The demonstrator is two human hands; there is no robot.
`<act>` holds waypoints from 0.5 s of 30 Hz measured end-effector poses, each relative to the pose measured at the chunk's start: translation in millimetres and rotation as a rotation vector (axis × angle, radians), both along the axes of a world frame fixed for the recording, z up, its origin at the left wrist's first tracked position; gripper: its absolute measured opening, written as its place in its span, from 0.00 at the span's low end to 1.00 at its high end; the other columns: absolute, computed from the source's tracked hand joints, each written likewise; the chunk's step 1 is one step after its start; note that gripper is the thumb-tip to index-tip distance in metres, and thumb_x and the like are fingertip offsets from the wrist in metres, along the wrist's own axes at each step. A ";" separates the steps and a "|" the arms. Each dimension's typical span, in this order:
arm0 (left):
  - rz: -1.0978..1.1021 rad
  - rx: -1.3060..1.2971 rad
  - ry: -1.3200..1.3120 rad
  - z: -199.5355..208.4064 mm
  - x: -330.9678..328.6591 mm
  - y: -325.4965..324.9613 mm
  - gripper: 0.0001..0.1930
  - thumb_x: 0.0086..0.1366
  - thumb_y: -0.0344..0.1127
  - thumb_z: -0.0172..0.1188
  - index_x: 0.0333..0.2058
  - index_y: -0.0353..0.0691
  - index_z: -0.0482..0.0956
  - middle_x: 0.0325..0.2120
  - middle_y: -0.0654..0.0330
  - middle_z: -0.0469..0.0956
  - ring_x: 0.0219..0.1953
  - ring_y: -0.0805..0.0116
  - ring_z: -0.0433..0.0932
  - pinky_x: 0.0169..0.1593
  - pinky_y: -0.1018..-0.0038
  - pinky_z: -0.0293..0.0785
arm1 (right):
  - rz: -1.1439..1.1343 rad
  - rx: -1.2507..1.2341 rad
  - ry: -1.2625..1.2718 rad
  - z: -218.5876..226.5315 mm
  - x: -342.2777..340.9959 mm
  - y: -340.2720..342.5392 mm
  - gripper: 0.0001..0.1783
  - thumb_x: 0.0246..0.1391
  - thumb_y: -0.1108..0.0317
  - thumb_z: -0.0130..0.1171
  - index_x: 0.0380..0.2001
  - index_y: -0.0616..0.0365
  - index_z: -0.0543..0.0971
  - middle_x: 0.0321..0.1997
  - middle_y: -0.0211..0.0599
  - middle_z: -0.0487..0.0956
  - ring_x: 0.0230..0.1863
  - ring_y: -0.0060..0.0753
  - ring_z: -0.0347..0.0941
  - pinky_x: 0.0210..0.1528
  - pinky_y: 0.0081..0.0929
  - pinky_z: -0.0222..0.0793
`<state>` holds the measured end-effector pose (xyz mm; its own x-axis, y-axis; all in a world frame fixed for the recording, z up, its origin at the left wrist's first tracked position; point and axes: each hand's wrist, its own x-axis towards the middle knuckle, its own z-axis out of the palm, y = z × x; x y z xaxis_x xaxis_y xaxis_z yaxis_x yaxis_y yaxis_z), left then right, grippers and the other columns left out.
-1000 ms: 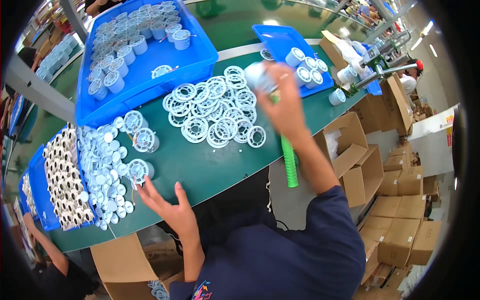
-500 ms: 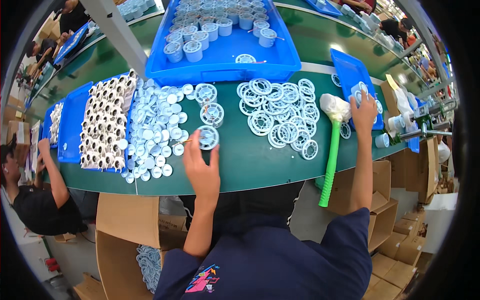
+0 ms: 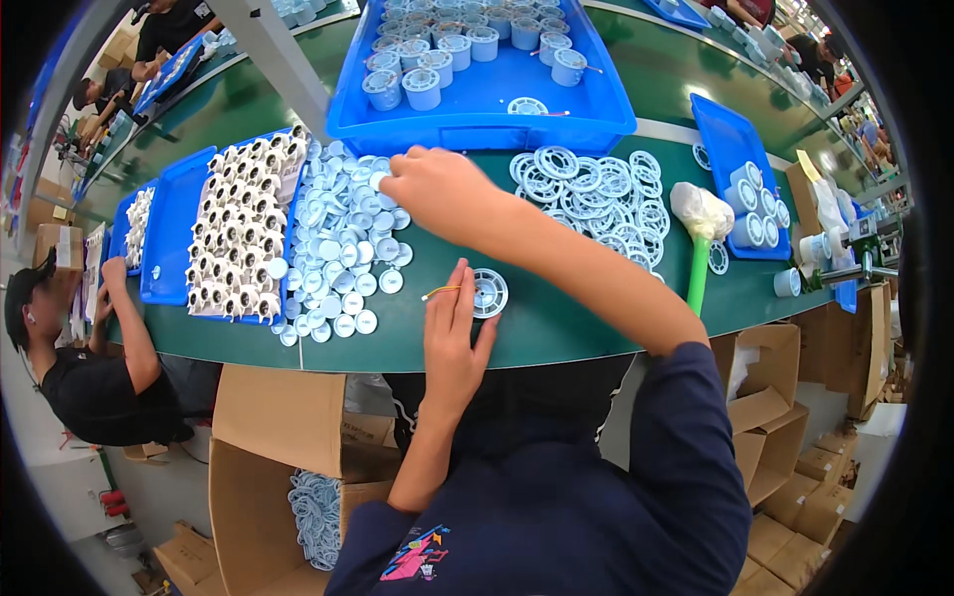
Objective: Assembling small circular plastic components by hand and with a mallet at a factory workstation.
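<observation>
My left hand (image 3: 455, 343) lies on the green table, thumb and fingers around the near-left edge of a light-blue round housing (image 3: 489, 294) with a slotted top. A thin yellow wire with a small white plug sticks out between its fingers. My right arm crosses in front of me. My right hand (image 3: 442, 194) is at the far edge of the heap of small round caps (image 3: 348, 253), its fingertips closed at a pale cap (image 3: 379, 181). The hand partly hides what they grip. Hand and forearm cover the table behind the housing.
Pale slotted rings (image 3: 606, 194) lie heaped right of centre, near a green-handled mallet (image 3: 699, 273) with a wrapped head. A large blue bin (image 3: 477, 134) holds rows of cylinders; a smaller blue tray (image 3: 730, 129) holds several more. White parts (image 3: 243, 228) fill a left tray. A co-worker (image 3: 89, 382) sits at left.
My right hand has left the cylinders in the right tray and swung across to the caps. My left hand has brought the housing nearer and to the right. The view has shifted slightly.
</observation>
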<state>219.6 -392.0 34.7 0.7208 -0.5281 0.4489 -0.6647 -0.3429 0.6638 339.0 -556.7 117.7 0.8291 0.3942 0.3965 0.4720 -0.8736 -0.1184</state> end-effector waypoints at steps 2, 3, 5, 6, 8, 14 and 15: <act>-0.010 -0.025 0.000 1.3 -0.6 -0.8 0.40 0.61 0.26 0.71 0.71 0.30 0.66 0.69 0.46 0.71 0.61 0.45 0.73 0.66 0.55 0.67 | -0.060 0.035 0.226 -18.1 22.5 22.8 0.14 0.49 0.78 0.66 0.42 0.60 0.82 0.47 0.50 0.81 0.52 0.53 0.82 0.49 0.43 0.82; -0.006 -0.026 -0.003 1.5 -1.5 -2.3 0.40 0.61 0.26 0.71 0.71 0.30 0.66 0.69 0.46 0.71 0.61 0.45 0.73 0.66 0.55 0.67 | -0.056 0.035 0.223 -26.0 28.7 25.7 0.14 0.49 0.78 0.66 0.42 0.60 0.82 0.47 0.50 0.81 0.52 0.53 0.82 0.49 0.43 0.82; -0.021 -0.086 0.027 1.3 -2.7 -0.8 0.42 0.59 0.25 0.73 0.71 0.30 0.65 0.67 0.46 0.73 0.60 0.45 0.74 0.64 0.55 0.69 | -0.118 -0.080 0.398 -32.3 38.4 37.5 0.17 0.50 0.78 0.66 0.45 0.60 0.81 0.47 0.57 0.80 0.51 0.57 0.82 0.46 0.46 0.84; -0.014 -0.082 0.028 1.3 -1.2 1.2 0.42 0.59 0.25 0.73 0.71 0.30 0.65 0.67 0.46 0.73 0.60 0.45 0.74 0.64 0.55 0.69 | -0.121 -0.085 0.429 -36.5 39.8 38.6 0.20 0.48 0.79 0.66 0.48 0.62 0.80 0.48 0.63 0.78 0.52 0.62 0.82 0.46 0.48 0.84; -0.039 -0.123 0.090 -0.1 -0.2 3.8 0.42 0.58 0.26 0.74 0.70 0.30 0.66 0.64 0.46 0.75 0.59 0.45 0.74 0.63 0.56 0.70 | -0.136 -0.046 0.349 -42.7 34.7 38.6 0.21 0.48 0.80 0.65 0.48 0.63 0.80 0.49 0.64 0.78 0.52 0.64 0.81 0.47 0.49 0.84; -0.034 -0.119 0.141 4.5 4.6 1.2 0.42 0.56 0.27 0.76 0.69 0.32 0.68 0.58 0.49 0.79 0.57 0.48 0.75 0.61 0.58 0.71 | -0.106 0.014 0.373 -41.7 33.4 29.4 0.21 0.51 0.82 0.61 0.50 0.65 0.80 0.52 0.66 0.76 0.55 0.67 0.79 0.52 0.51 0.82; -0.046 -0.122 0.147 4.2 4.7 0.8 0.42 0.56 0.27 0.76 0.69 0.32 0.68 0.58 0.49 0.79 0.57 0.48 0.75 0.61 0.58 0.71 | -0.099 0.048 0.369 -44.2 30.4 29.2 0.20 0.52 0.81 0.61 0.50 0.64 0.80 0.52 0.63 0.77 0.56 0.65 0.78 0.54 0.51 0.81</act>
